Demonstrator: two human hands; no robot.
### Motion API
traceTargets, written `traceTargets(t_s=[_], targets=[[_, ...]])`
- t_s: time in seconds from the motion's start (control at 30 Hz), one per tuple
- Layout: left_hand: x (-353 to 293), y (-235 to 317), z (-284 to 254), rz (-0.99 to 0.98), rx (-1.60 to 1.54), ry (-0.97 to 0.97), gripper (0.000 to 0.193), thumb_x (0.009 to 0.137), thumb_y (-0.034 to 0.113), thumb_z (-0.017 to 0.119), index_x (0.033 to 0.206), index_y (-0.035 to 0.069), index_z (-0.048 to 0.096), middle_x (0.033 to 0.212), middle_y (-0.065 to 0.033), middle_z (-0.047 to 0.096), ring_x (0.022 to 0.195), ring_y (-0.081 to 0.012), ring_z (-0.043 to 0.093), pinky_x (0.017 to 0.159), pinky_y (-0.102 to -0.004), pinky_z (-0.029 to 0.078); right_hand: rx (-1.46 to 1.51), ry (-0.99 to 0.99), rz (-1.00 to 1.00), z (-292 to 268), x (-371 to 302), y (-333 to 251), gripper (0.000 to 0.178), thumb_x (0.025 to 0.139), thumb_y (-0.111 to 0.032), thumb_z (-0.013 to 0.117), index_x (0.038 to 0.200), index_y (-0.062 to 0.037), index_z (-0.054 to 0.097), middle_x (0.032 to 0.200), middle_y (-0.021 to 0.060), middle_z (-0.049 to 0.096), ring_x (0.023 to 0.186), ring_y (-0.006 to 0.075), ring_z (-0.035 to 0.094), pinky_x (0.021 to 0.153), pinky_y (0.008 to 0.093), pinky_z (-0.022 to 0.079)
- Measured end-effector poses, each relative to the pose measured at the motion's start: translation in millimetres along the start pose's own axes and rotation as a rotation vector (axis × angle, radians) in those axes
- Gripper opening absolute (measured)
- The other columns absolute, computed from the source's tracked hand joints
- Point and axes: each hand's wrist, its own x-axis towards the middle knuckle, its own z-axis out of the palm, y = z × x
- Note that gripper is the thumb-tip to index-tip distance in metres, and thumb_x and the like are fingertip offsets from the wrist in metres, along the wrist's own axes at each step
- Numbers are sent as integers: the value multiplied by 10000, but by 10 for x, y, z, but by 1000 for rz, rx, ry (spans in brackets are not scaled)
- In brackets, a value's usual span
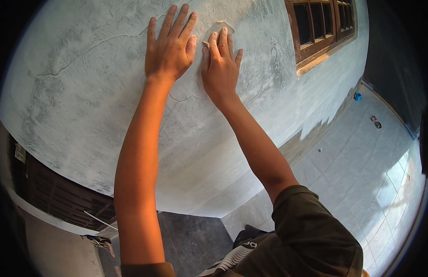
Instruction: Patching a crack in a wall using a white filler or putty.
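My left hand (170,51) lies flat on the rough grey-white plastered wall (98,92), fingers spread and pointing up, with nothing in it. Just right of it, my right hand (222,69) presses a small pale sheet (219,26), which looks like sandpaper, against the same wall. The sheet's lighter edges curl out beyond the fingertips; the rest is hidden under the fingers and palm. Cracks and dark, patchy marks run across the plaster around both hands.
A brown wooden window frame (311,51) is set in the wall at the upper right. Below right, a pale tiled floor (334,180) carries a blue cup-like object (358,96) and small items. A dark slatted wooden panel (62,189) stands at the lower left.
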Motion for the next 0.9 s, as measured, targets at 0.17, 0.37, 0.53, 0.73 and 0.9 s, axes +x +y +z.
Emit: traceTargets(t_s=[0.17, 0.37, 0.53, 0.73, 0.9], targets=[[-71, -66, 131, 17, 201, 35, 520, 1036, 356, 489, 1552, 300, 467, 1657, 69, 372, 1541, -174, 309, 1265, -544, 202, -69, -79, 21, -20, -241, -106, 413, 1040, -186, 552, 1410, -3, 574, 1568, 245, 446, 1474, 390, 416, 1148, 715, 267], [-33, -60, 116, 6, 181, 32, 508, 1035, 369, 503, 1538, 300, 488, 1653, 64, 379, 1541, -170, 305, 1261, -543, 202, -42, -47, 136, 25, -380, -321, 427, 1040, -200, 555, 1411, 12, 561, 1557, 265, 448, 1468, 413, 415, 1139, 715, 289], [-26, -30, 136, 22, 144, 56, 490, 1042, 362, 510, 1529, 302, 502, 1649, 66, 385, 1538, -172, 311, 1257, -546, 205, -74, 46, 122, 29, 57, -115, 415, 1041, -213, 559, 1371, 38, 576, 1551, 285, 445, 1451, 432, 429, 1138, 717, 289], [-94, -87, 100, 29, 146, 38, 462, 1051, 344, 515, 1512, 313, 525, 1641, 68, 399, 1539, -179, 311, 1255, -556, 198, -30, -17, 122, 78, -322, -414, 400, 1041, -201, 535, 1337, 65, 587, 1515, 313, 468, 1450, 441, 422, 1138, 708, 301], [-68, -26, 110, 46, 113, 37, 453, 1053, 338, 515, 1505, 320, 535, 1641, 71, 399, 1541, -185, 308, 1255, -569, 190, -57, 72, 114, 23, 91, -153, 396, 1019, -181, 562, 1328, 64, 593, 1509, 315, 473, 1426, 448, 452, 1133, 698, 317]])
